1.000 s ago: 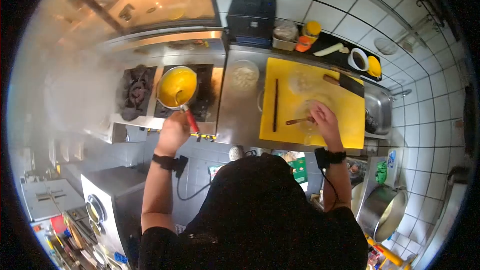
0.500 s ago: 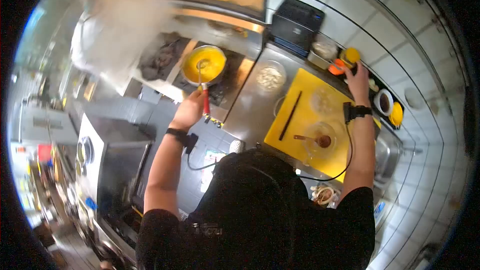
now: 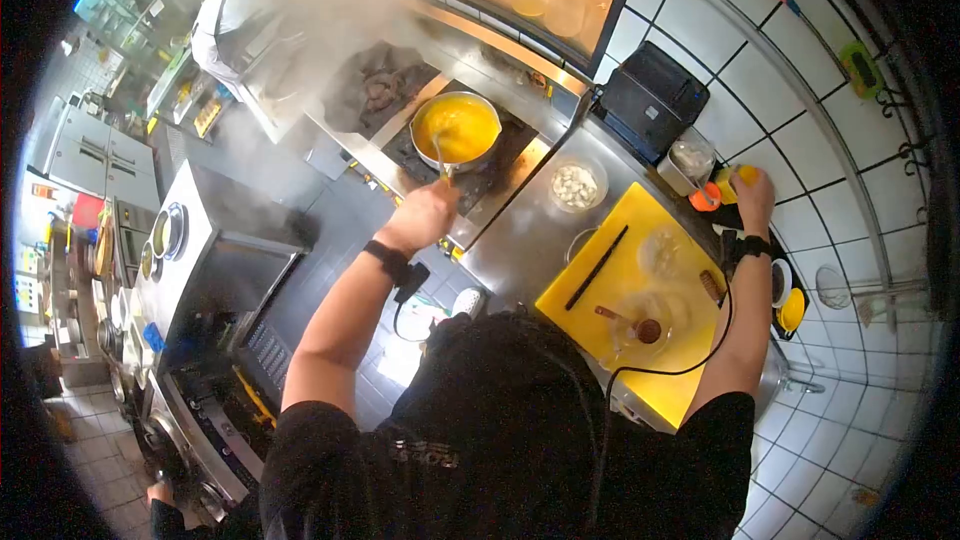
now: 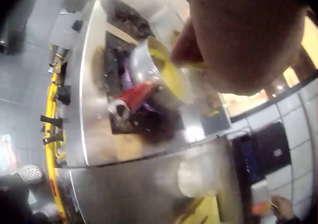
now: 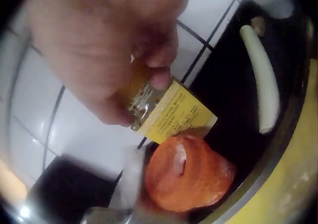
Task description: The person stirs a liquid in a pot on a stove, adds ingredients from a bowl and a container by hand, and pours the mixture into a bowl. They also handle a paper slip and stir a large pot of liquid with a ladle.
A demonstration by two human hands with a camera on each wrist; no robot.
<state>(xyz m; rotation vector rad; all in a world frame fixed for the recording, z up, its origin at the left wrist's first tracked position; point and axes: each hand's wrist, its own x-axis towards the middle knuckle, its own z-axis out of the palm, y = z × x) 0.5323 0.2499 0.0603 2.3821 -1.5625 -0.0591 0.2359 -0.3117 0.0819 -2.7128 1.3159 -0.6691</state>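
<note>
A pot (image 3: 458, 130) of yellow liquid stands on the stove, its red handle (image 4: 133, 97) pointing away from the burner in the left wrist view. My left hand (image 3: 425, 215) grips the handle of a metal utensil (image 3: 438, 147) that dips into the liquid. In the left wrist view this hand (image 4: 243, 40) is above the pot, its grip partly hidden. Over at the wall, my right hand (image 3: 756, 202) holds a small jar by its top; fingers and thumb of this hand (image 5: 114, 50) curl round the glass above the jar's yellow label (image 5: 176, 115). An orange round item (image 5: 186, 173) sits beside the jar.
A yellow board (image 3: 620, 230) bears a dark stick (image 3: 598, 267), glass bowls and a wooden-handled tool (image 3: 610, 313). Near it are a bowl of white pieces (image 3: 575, 186) and a black box (image 3: 655, 100). Steam (image 3: 330, 10) rises over the stove's far side.
My right hand has gone from above the board to the jar by the wall and taken hold of it. My left hand stays at the pot. The head view has turned.
</note>
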